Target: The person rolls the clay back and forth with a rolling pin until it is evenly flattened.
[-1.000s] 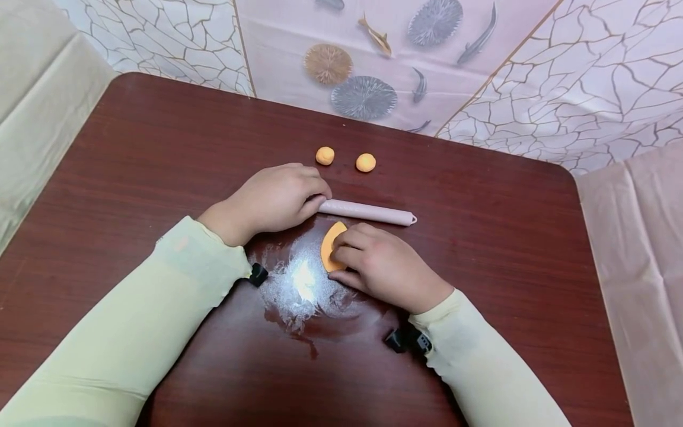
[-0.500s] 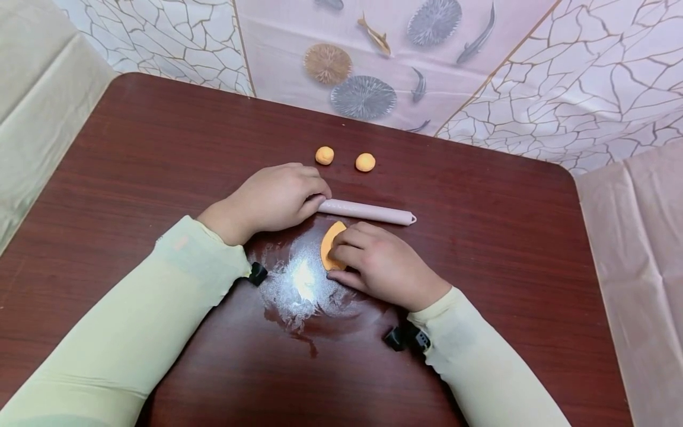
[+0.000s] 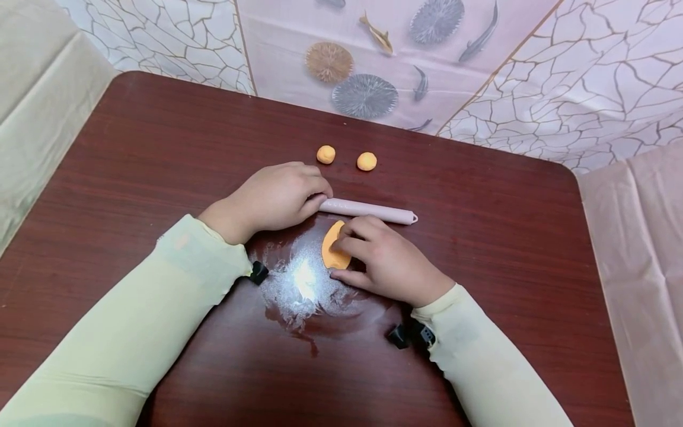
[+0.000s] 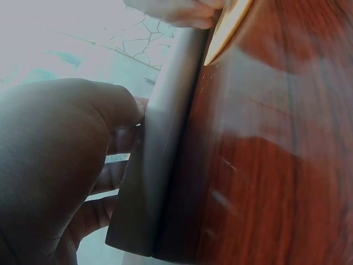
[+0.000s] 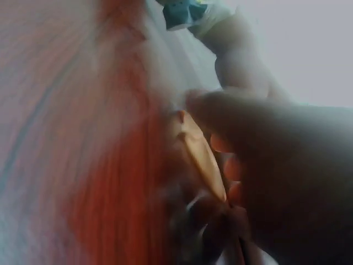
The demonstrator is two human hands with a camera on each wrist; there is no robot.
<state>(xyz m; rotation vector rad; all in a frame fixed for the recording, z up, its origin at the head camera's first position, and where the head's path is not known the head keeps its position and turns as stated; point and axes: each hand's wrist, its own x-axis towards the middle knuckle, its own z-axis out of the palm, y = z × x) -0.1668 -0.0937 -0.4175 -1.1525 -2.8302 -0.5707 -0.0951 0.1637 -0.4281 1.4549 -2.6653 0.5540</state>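
In the head view, the left hand (image 3: pixel 272 198) lies on the dark red table (image 3: pixel 133 154) with its fingers curled round the left end of the pale rolling pin (image 3: pixel 373 211), which rests flat and crosswise just beyond the flat orange dough disc (image 3: pixel 333 250); hand and pin sit exactly where they were a second ago. The right hand (image 3: pixel 386 261) has changed a little: it has drawn slightly to the right, so more of the disc's left half shows than before, and its bent fingertips now pinch the disc's right edge while the thumb lies along the near rim. The disc stays on the flour patch (image 3: pixel 304 284), touching or nearly touching the pin. This reads as a small turn or re-grip of the dough between rolling strokes, not a stroke itself. Two small orange dough balls (image 3: pixel 345 158) wait untouched farther back, well apart from the hands. In the left wrist view, the fingers (image 4: pixel 118 143) wrap the near end of the pin (image 4: pixel 165 149), confirming a closed hold on it, with the disc's edge (image 4: pixel 229 27) at the far end. In the right wrist view, blurred by closeness, the dough disc (image 5: pixel 201 157) stands edge-on, held between the fingers (image 5: pixel 220 143) and thumb
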